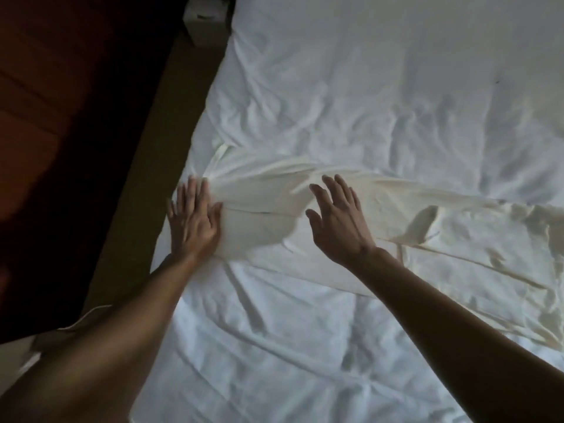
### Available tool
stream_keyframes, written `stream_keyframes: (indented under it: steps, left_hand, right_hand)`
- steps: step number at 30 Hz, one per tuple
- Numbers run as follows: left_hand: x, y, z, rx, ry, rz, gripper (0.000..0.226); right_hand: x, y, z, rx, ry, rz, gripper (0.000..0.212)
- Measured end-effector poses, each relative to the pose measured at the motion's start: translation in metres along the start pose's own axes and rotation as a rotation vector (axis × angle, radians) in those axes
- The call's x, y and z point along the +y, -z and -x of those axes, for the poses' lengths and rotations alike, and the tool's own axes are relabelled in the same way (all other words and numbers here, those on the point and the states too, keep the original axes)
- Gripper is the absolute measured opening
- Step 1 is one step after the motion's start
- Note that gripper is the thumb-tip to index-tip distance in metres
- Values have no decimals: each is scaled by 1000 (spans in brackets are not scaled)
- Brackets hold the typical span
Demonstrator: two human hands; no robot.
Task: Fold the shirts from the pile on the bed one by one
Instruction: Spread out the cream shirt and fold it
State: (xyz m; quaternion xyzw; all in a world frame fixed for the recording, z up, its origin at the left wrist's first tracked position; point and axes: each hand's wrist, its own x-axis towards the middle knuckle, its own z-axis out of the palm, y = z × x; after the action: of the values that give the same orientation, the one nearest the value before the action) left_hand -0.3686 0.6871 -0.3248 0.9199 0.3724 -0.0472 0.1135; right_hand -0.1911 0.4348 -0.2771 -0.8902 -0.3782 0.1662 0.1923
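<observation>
- White bedsheet (268,346) first, rumpled, right under me, with both my bare forearms reaching out across it.
- Left hand (193,221) now: flat, palm down, fingers straight and close together. It presses on the left end of the cream shirt (406,209), right by the left edge of the bedsheet. No grip at all, nothing curled round the cloth.
- Right hand (337,222), level with the left: fingers straight and fanned wide, thumb out, holding nothing. It is over the middle of the cream shirt. I can't tell if the palm actually touches the cloth, because the hand is a bit blurred.
- That cream shirt lies spread on the bedsheet. It runs from under my left hand across to the right edge of view, where it gets wider and more crumpled.
- Cloth bunches into tight creases just beyond my left fingertips (195,186), and a seam line runs between my two hands.
- Off to my left, a tan strip (171,117) follows the side of the bedsheet, and past it is a dark reddish floor (55,102).
- Farther up, more wrinkled white bedsheet.
- Farthest of all, top left, a small white box (204,19) sits mostly in shadow.
</observation>
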Motion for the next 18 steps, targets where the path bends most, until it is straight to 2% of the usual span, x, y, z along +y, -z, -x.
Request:
stream_keyframes:
  steps: [5,8,10,12,15,18]
  left_hand:
    - [-21,13,21,146,195,231,60]
    - [-19,22,38,24,364,490,55]
    - [-18,27,45,-85,490,589,48]
    - [-20,33,47,-126,574,661,39]
    - [-28,36,43,-166,603,708,35]
    - [-40,33,39,-141,544,784,20]
  right_hand:
    - [-68,-17,-77,-60,38,-34,57]
    - [-97,-22,-121,-121,-60,-14,52]
    - [-112,-25,-147,-185,-125,17,45]
    - [-124,-29,-171,-246,-149,30,43]
    - [-125,-42,-204,-314,-121,58,51]
    - [-142,-31,-213,-360,-59,117,35]
